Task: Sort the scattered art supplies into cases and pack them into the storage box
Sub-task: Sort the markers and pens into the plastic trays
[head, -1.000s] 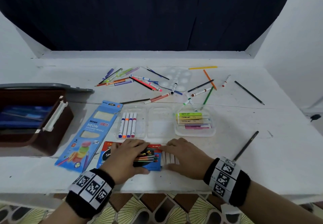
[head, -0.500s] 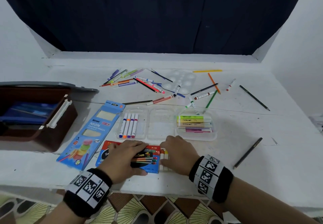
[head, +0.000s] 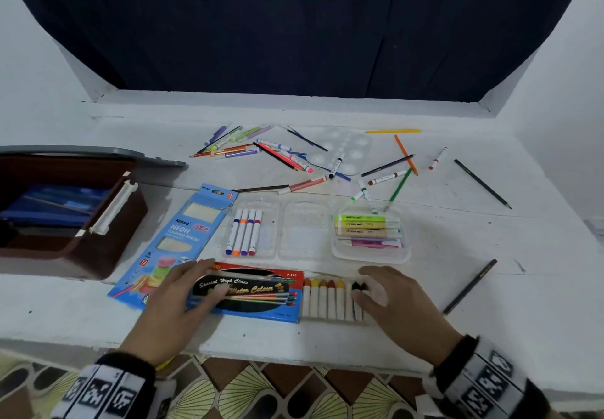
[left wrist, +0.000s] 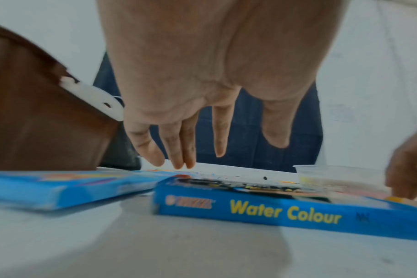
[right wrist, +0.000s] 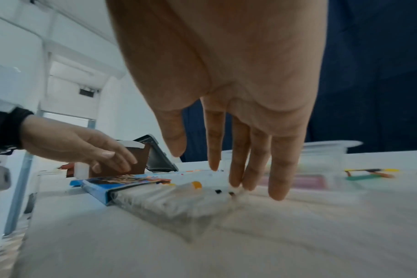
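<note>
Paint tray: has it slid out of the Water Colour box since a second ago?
Yes. The paint tray now sticks out farther right of the box, toward the loose pencil. The right hand rests on its end.

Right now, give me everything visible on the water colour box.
The water colour box is a flat blue and red carton with a black printed panel; "Water Colour" runs in yellow along its side. It lies flat near the table's front edge. A tray of white tubes sticks out of its right end. The left hand hovers open over its left end; the right hand touches the tubes.
</note>
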